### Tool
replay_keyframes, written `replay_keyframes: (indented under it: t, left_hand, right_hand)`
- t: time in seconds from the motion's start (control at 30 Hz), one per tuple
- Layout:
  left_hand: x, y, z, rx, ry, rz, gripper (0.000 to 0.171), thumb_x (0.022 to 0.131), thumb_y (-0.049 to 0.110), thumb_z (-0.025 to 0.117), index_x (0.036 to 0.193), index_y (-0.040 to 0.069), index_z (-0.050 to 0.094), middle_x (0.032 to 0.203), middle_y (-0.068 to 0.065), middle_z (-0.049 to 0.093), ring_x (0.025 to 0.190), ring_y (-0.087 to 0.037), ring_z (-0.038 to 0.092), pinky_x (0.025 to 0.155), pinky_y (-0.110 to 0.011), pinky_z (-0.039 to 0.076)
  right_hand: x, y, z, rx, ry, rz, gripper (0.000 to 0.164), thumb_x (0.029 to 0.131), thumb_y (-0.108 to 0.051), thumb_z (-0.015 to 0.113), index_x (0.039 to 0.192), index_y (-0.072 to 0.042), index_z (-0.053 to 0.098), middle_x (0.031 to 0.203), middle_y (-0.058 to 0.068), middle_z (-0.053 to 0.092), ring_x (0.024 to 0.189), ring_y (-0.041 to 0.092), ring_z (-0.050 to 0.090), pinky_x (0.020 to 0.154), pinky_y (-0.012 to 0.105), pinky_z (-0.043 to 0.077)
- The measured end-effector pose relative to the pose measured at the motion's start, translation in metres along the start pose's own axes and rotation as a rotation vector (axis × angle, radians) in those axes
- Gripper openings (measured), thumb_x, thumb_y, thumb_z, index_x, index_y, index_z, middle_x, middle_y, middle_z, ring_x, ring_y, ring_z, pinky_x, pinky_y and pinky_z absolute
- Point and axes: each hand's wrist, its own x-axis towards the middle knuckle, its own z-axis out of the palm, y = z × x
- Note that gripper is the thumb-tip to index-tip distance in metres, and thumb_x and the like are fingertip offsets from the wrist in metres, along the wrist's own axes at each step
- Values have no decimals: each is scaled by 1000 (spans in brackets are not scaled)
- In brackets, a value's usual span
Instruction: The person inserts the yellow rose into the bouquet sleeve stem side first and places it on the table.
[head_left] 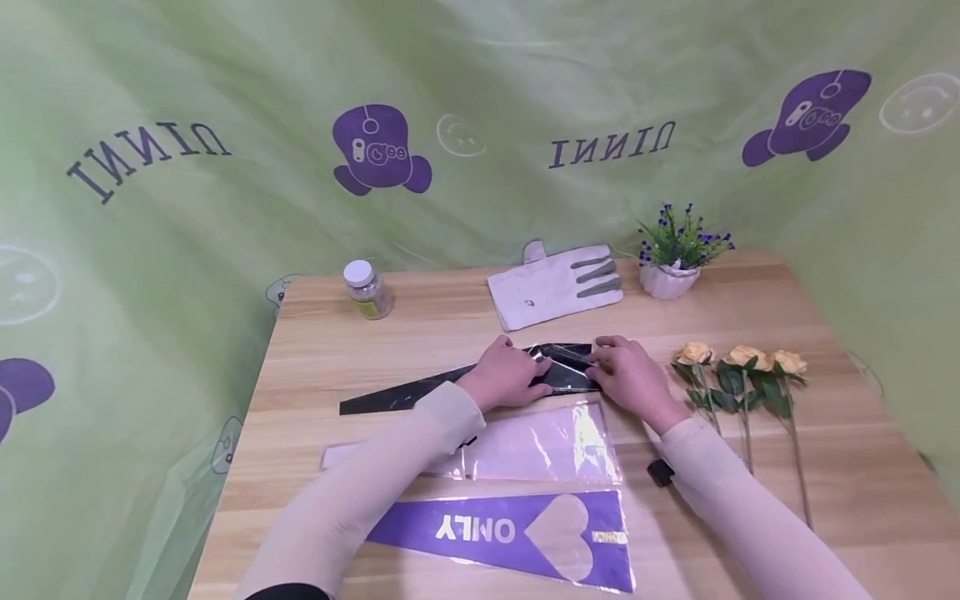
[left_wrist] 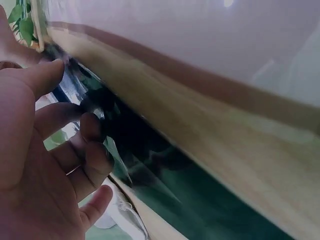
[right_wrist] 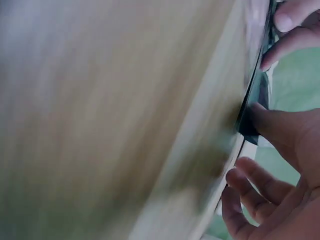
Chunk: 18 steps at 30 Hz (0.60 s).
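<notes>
A glossy black sleeve [head_left: 420, 393] lies lengthwise across the middle of the tabletop [head_left: 300, 367], its narrow end towards the left edge and its broad end towards the right edge. At its broad half, the bent fingers of the left hand [head_left: 510, 372] rest their tips against the film; whether they pinch it I cannot tell. The right hand [head_left: 632, 375] has its thumb against the sleeve's end and its lower fingers loosely bent and apart; the forefinger is hidden, so a pinch cannot be confirmed. Nearer the tabletop's front edge, a purple sleeve [head_left: 420, 521] bears "ONLY" in pale capitals beside a heart; its small gold strip is too small to read. On the green cloth [head_left: 495, 75] behind, "UINNI" stands upside down in purple. The jar's [head_left: 367, 290] yellow-green label is illegible. The black sleeve is creased, dark and shiny between the hands, with pale reflections and a slanting, tapered outline.
</notes>
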Motion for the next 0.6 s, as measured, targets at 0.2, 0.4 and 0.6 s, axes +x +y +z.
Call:
replay_keyframes:
  t: [0.2,0.4,0.6]
  left_hand:
    - [-6,-6,5,-34,47,24,59,102,57,48,149,21,53,111,-4,73,103,-17,67,105,-48,32]
    - [-24,-17,15,-10,104,-48,55,101,54,54,145,21,59,108,-8,73,102,-24,67,107,-50,29]
    - [3,6,11,-27,236,68,52,101,48,55,141,16,62,114,-10,69,104,-27,64,103,-48,33]
  right_hand:
    - [1,-7,4,288,24,133,26,96,-14,71,121,-8,75,131,24,63,121,44,57,104,57,40]
    - [12,-16,21,445,20,163,37,96,-12,71,132,-6,66,115,17,71,108,31,68,96,46,50]
    - [-6,4,15,487,155,282,34,91,-5,75,120,-6,57,96,14,75,93,27,73,91,47,52]
